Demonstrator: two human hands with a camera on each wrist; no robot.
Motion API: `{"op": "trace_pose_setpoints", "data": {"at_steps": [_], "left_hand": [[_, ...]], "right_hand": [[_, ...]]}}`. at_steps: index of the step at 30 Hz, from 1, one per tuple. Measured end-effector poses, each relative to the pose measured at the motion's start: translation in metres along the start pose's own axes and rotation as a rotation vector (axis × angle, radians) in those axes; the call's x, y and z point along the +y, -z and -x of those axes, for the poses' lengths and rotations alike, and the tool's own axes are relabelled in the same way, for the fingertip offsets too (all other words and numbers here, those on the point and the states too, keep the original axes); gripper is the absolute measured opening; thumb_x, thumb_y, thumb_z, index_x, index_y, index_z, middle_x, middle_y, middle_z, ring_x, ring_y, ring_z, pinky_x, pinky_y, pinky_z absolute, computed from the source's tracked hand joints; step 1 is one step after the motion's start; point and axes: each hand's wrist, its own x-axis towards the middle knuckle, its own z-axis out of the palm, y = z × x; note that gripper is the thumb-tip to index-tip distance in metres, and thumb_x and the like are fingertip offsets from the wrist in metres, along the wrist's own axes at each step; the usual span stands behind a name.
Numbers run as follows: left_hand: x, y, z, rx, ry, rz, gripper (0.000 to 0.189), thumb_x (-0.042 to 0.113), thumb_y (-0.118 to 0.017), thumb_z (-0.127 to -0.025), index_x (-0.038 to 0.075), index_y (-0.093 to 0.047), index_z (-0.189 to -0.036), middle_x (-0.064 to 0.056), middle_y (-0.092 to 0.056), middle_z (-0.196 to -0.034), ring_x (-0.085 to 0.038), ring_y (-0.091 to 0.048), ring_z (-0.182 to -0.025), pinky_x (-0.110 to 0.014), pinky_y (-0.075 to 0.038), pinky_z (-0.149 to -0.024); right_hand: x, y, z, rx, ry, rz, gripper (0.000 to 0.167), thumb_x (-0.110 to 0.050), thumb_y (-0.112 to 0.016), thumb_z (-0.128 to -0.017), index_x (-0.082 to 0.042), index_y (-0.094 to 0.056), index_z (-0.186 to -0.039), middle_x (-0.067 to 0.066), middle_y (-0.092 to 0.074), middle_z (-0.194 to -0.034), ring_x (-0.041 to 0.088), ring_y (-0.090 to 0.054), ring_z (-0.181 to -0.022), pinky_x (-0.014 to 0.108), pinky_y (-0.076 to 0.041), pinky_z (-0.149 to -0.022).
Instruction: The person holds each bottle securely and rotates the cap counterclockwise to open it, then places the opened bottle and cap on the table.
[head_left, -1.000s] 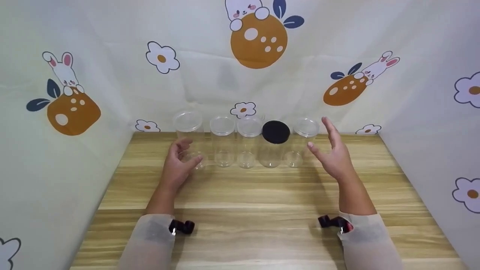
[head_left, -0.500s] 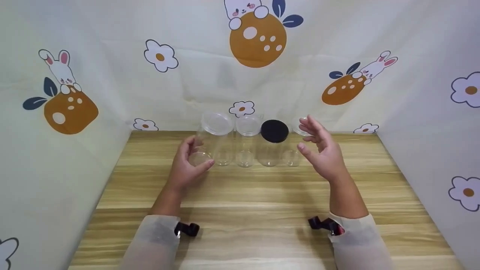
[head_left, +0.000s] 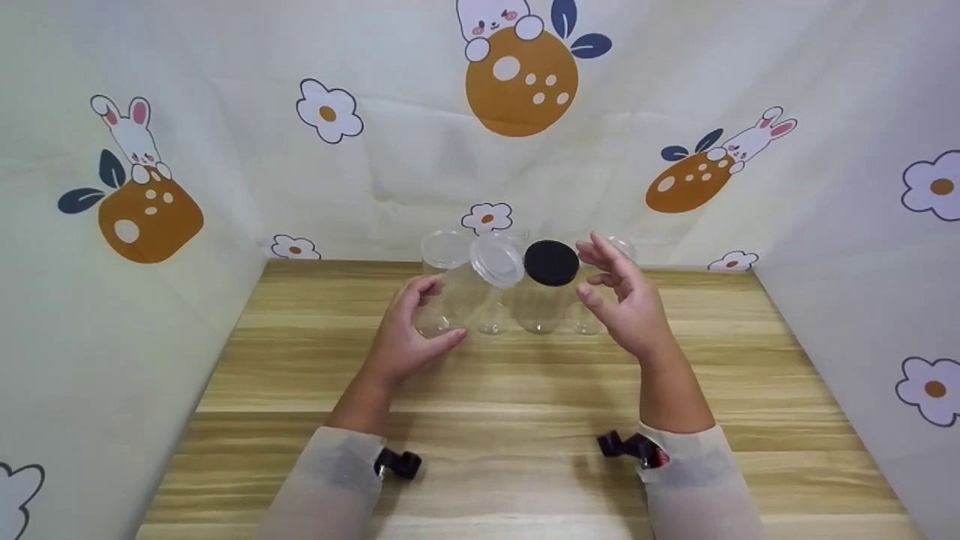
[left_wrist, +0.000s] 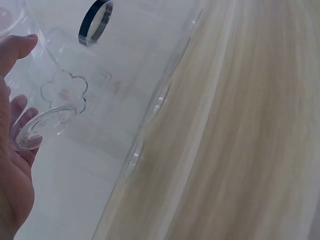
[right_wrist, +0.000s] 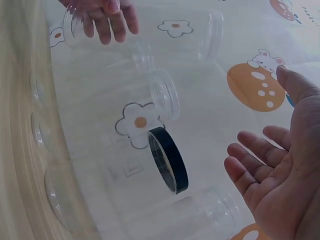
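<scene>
My left hand [head_left: 411,326] grips a clear lidded jar [head_left: 466,292] near its base, thumb on the near side and fingers behind it. The jar leans to the right, and its clear lid overlaps a standing jar behind. In the left wrist view, the round base [left_wrist: 46,129] shows beside the fingers. My right hand [head_left: 626,307] holds nothing; its fingers are spread and slightly bent, beside the black-lidded jar [head_left: 551,264]. Behind that hand stands another clear jar [head_left: 587,319], partly hidden. The right wrist view shows the relaxed right palm [right_wrist: 285,170].
One clear jar [head_left: 445,250] stands at the left of the row, and another clear jar [head_left: 493,321] is behind the held one. A patterned cloth [head_left: 405,172] rises right behind the row. The wooden table [head_left: 510,420] stretches out in front.
The left hand has carried the leftmost jar to the right, tilting it, past the first standing jar. The right hand has shifted left toward the black-lidded jar, its fingers drawn closer together.
</scene>
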Motion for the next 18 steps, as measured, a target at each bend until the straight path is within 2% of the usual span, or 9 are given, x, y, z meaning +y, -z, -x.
{"op": "trace_pose_setpoints", "data": {"at_steps": [4, 14, 18], "left_hand": [[0.005, -0.009, -0.002, -0.008, -0.020, -0.022, 0.086, 0.033, -0.100, -0.074, 0.017, -0.058, -0.147, -0.004, -0.064, -0.141, -0.019, -0.059, -0.133, -0.045, -0.048, -0.120], [0.014, -0.030, -0.007, -0.014, -0.072, -0.120, 0.088, 0.038, -0.100, -0.071, 0.021, -0.059, -0.148, 0.001, -0.063, -0.143, -0.016, -0.060, -0.132, -0.047, -0.046, -0.123], [0.015, -0.035, -0.005, -0.024, -0.063, -0.174, 0.090, 0.040, -0.100, -0.071, 0.024, -0.059, -0.149, 0.004, -0.061, -0.146, -0.018, -0.059, -0.135, -0.049, -0.046, -0.123]], "right_hand": [[0.000, -0.005, -0.003, -0.006, -0.007, 0.021, 0.066, -0.001, -0.070, -0.096, -0.005, -0.050, -0.159, 0.022, -0.062, -0.152, 0.020, -0.061, -0.137, 0.021, -0.054, -0.102], [-0.002, -0.018, -0.012, -0.025, -0.033, 0.090, 0.056, -0.006, -0.072, -0.096, 0.000, -0.059, -0.150, 0.017, -0.069, -0.144, 0.029, -0.066, -0.127, 0.016, -0.055, -0.095], [-0.002, -0.023, -0.014, -0.017, -0.037, 0.105, 0.052, -0.011, -0.076, -0.095, -0.004, -0.065, -0.146, 0.015, -0.070, -0.142, 0.029, -0.066, -0.122, 0.017, -0.055, -0.092]]}}
